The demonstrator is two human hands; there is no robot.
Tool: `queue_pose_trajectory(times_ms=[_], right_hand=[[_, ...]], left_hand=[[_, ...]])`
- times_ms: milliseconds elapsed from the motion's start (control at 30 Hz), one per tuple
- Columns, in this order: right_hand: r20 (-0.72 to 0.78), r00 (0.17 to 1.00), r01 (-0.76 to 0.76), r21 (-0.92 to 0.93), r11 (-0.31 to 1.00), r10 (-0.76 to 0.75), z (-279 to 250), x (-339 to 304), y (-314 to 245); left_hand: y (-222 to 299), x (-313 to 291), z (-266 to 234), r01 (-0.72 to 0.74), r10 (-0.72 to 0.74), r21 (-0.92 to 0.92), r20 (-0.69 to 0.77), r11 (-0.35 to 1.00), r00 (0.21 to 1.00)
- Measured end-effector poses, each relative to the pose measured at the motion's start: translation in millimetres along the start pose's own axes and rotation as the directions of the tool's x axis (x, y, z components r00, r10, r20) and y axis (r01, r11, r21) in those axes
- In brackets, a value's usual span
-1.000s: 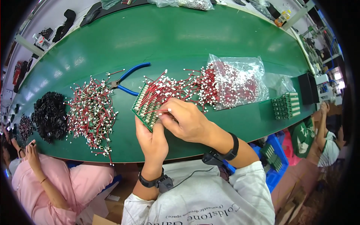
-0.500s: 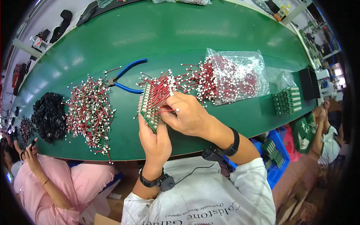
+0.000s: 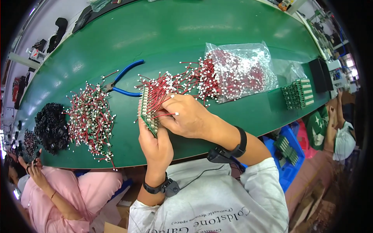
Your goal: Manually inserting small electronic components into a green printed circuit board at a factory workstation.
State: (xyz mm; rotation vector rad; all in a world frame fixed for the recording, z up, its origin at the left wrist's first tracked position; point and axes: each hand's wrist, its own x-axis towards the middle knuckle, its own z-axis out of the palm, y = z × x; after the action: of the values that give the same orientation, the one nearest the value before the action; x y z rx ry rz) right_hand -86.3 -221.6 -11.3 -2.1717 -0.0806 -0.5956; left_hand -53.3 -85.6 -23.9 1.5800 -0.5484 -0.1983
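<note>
Left hand (image 3: 157,148) grips green circuit board (image 3: 146,108), board at its 12 o'clock; right hand (image 3: 189,116) pinches white-tipped red wire (image 3: 167,114), board at its 9 o'clock.

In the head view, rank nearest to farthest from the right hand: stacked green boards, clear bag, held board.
1. Held board: right at the right hand, on its left.
2. Clear bag: ahead and to the right.
3. Stacked green boards: farthest right of the three.
</note>
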Motion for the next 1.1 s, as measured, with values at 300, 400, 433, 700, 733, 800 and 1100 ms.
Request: queue_pose_trajectory(times_ms=[300, 400, 433, 700, 733, 800, 1100], right_hand=[[-0.056, 0.996, 0.059, -0.096, 0.994, -0.065, 0.3, 0.9, -7.3], [-0.032, 0.997, 0.072, -0.109, 0.991, -0.076, 2.3, -0.3, -4.8], [-0.02, 0.996, 0.083, -0.101, 0.991, -0.085, 4.3, -1.0, -2.8], [-0.015, 0.998, -0.069, -0.076, 0.995, 0.068, 5.1, 1.3, -7.2], [-0.038, 0.991, -0.128, -0.071, 0.989, 0.126, 4.7, 1.7, -7.5], [-0.071, 0.994, -0.09, -0.039, 0.995, 0.087, 2.4, 1.5, -0.4], [0.009, 0.995, -0.096, 0.004, 0.995, 0.096, 5.9, 1.6, -13.9]], left_hand=[[2.6, -1.9, -2.3, 0.021, -0.02, 0.059, -0.018, 0.998, 1.0], [2.3, -2.3, -1.1, 0.011, -0.01, 0.04, -0.027, 0.999, 1.0], [1.6, -2.3, -1.3, -0.008, 0.009, 0.026, -0.024, 1.0, 1.0], [-3.5, 5.6, -10.3, 0.167, -0.198, -0.308, -0.073, 0.936, 0.977], [-0.4, 9.8, -11.5, 0.163, -0.242, -0.5, -0.096, 0.851, 0.966], [-2.4, 16.6, -24.3, 0.122, -0.258, -0.564, -0.168, 0.817, 0.951], [-0.6, 18.8, -20.0, 0.101, -0.236, -0.472, -0.238, 0.876, 0.942]])
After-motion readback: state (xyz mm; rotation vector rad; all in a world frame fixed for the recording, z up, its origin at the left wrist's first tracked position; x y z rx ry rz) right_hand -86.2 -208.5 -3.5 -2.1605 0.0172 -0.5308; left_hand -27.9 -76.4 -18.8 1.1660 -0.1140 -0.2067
